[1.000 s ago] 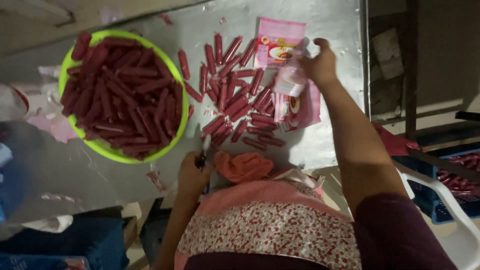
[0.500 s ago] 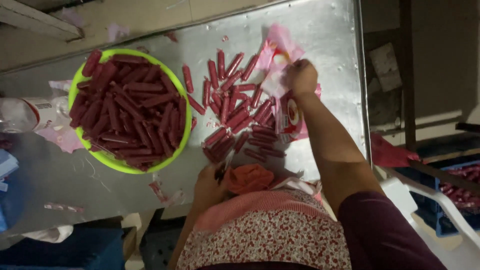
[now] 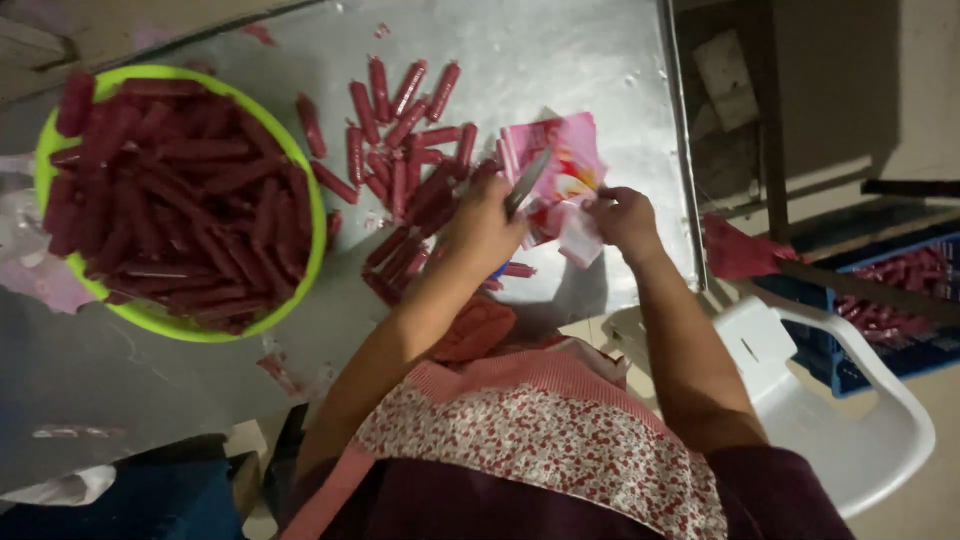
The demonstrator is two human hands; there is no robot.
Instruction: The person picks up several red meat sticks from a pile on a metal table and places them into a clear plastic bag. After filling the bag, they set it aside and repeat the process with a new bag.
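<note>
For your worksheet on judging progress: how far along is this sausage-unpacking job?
Done: the green bowl is heaped with red sausages. In hand: the left hand holds a knife to a pink packet gripped by the right hand. Left: loose sausages still lie on the metal table.

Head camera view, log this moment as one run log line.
left hand: grips knife | right hand: holds pink packet | loose red sausages on metal table | green bowl full

Both forearms reach forward and angle inward, bringing the hands close together. The left hand [image 3: 483, 225] is curled in a closed grip, knuckles up. The right hand [image 3: 622, 217] pinches with bent fingers just beside it.
</note>
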